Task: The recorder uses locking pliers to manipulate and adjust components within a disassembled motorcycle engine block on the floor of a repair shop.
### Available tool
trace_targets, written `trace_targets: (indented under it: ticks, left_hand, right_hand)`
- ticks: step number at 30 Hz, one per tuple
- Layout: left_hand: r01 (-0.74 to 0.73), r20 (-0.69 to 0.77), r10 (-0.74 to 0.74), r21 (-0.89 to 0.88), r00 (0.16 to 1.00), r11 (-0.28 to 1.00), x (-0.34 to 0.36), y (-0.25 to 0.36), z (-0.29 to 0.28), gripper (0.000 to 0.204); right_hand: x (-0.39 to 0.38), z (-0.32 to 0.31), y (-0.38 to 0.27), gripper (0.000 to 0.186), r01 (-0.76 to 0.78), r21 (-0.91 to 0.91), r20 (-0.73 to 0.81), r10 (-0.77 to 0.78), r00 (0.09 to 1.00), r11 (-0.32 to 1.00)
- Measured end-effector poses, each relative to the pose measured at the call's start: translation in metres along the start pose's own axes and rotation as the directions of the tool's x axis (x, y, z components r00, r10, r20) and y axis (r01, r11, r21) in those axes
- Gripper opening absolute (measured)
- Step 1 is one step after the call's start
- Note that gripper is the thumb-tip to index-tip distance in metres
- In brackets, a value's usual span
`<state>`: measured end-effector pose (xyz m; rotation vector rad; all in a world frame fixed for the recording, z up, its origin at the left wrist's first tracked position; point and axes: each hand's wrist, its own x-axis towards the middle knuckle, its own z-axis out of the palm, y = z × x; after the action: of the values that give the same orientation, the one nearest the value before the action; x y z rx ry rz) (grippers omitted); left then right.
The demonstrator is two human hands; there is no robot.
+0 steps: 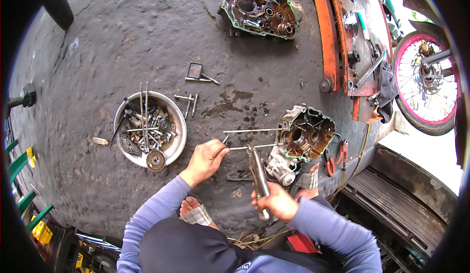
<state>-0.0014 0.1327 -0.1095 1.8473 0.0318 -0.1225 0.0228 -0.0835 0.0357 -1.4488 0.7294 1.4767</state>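
Note:
An engine crankcase half (307,135) sits on the dark ground, with two long stud bolts (252,130) sticking out of it to the left. My right hand (278,203) is closed round the handles of metal locking pliers (258,172). Their jaws meet the nearer stud partway along it. At that stud's outer end, my left hand (205,159) is closed with thumb and fingers pinched together. A small silver piece (225,139) pokes out by its fingertips; I cannot make out its kind. Below the case lies a silver engine part (281,166), close against it.
Left of my hands stands a metal bowl (180,143) of bolts, gears and a chain. Loose bolts (188,105) lie beyond it. Another crankcase half (259,11) rests far off. Red-handled pliers (343,155), an orange metal stand (329,33) and a pink-rimmed wheel (425,79) are at right.

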Motion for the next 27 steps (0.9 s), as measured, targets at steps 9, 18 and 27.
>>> trace_targets:
  ticks: [9, 18, 27]
  left_hand:
    - [0.057, 0.005, -0.057, -0.078, 0.998, 0.995, 0.003, 0.002, 0.006, 0.012]
    - [0.178, -0.043, -0.186, -0.155, 0.982, 0.972, -0.01, -0.006, 0.01, 0.022]
    - [0.636, 0.263, -0.624, -0.584, 0.736, 0.504, -0.004, 0.0, 0.024, 0.038]
  right_hand:
    - [0.082, -0.009, 0.115, 0.074, 0.572, -0.128, -0.043, -0.58, 0.813, 0.81]
    - [0.0, -0.011, -0.022, 0.032, -0.164, -0.05, 0.0, 0.164, 0.986, 0.985]
    - [-0.014, -0.027, -0.078, 0.025, -0.38, -0.06, 0.084, 0.384, 0.92, 0.923]
